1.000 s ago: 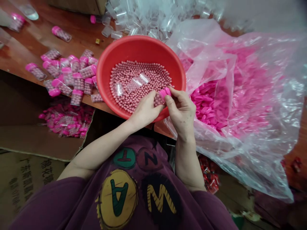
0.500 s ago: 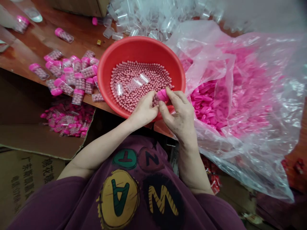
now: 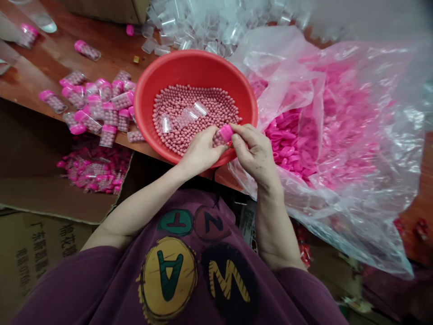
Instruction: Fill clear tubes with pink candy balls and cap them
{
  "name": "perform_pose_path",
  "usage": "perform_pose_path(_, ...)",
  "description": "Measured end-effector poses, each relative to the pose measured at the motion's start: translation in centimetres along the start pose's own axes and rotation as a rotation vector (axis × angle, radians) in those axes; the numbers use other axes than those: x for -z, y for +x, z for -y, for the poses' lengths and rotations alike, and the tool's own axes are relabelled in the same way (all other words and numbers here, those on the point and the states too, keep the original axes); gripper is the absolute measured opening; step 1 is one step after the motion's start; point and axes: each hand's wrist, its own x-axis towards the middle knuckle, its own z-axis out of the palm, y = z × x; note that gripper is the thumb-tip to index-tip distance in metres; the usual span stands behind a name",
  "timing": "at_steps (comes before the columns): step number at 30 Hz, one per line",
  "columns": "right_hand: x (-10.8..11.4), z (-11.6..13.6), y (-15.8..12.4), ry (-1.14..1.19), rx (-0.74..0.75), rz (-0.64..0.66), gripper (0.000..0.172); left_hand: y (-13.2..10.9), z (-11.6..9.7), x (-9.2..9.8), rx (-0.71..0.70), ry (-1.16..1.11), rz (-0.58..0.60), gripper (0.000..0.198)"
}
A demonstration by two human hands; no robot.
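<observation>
Over the near rim of a red basin [image 3: 149, 104], my left hand [image 3: 201, 149] is closed round a small clear jar [image 3: 217, 140] of pink beads. The jar lies tilted, its pink cap [image 3: 226, 133] pointing right. My right hand [image 3: 255, 151] has its thumb and fingertips pinched together at the cap's outer end; the exact contact is partly hidden. Pink beads [image 3: 169, 101] cover the basin's bottom, and several clear empty tubes [image 3: 165, 124] lie on them.
Capped bead jars [image 3: 110, 115] are piled left of the basin; more fill a cardboard box [image 3: 43, 192] below the table edge. Clear tubes [image 3: 209, 27] lie heaped behind. At right, a clear plastic bag [image 3: 358, 212] holds loose pink caps [image 3: 291, 140]. A cardboard box [image 3: 104, 9] stands behind.
My right hand's fingers have slid back from around the cap to its outer end, so more of the cap shows. My left hand still holds the jar. The view shifted slightly.
</observation>
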Motion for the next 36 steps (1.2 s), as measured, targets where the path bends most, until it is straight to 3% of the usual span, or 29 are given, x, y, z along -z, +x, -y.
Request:
perform_pose_path(5,1.1,-0.6,-0.7,-0.034,-0.029,0.087,0.050,0.2,-1.4,0.7,0.122,-0.448,0.216,0.006)
perform_pose_path(10,-0.4,-0.1,-1.4,-0.273,-0.032,0.125,0.084,0.3,-1.6,0.2,0.202,-0.533,0.110,0.009)
perform_pose_path(16,-3.1,-0.2,-0.8,-0.409,0.017,-0.005,0.064,0.2,-1.4,-0.4,0.148,-0.512,-0.015,0.017)
perform_pose_path(24,-3.8,-1.3,0.3,-0.446,0.053,0.057,0.060,0.4,-2.7,-0.2,0.332,-0.585,-0.063,0.023)
perform_pose_path(28,-3.7,-1.5,0.5,-0.251,0.012,0.109,0.070,0.5,-3.2,0.0,0.375,-0.649,0.004,0.027)
perform_pose_path(30,-2.9,-2.1,0.6,-0.094,-0.029,0.136,0.088,0.3,-3.3,1.2,0.297,-0.620,-0.012,0.019)
perform_pose_path(32,-1.8,-3.1,1.0,0.007,-0.093,0.100,0.095,0.2,-2.9,3.8,0.126,-0.518,-0.149,0.008)
perform_pose_path(36,-0.6,-5.2,4.0,-0.090,-0.133,0.016,0.054,1.3,-0.5,12.4,-0.228,-0.153,-0.623,0.020)
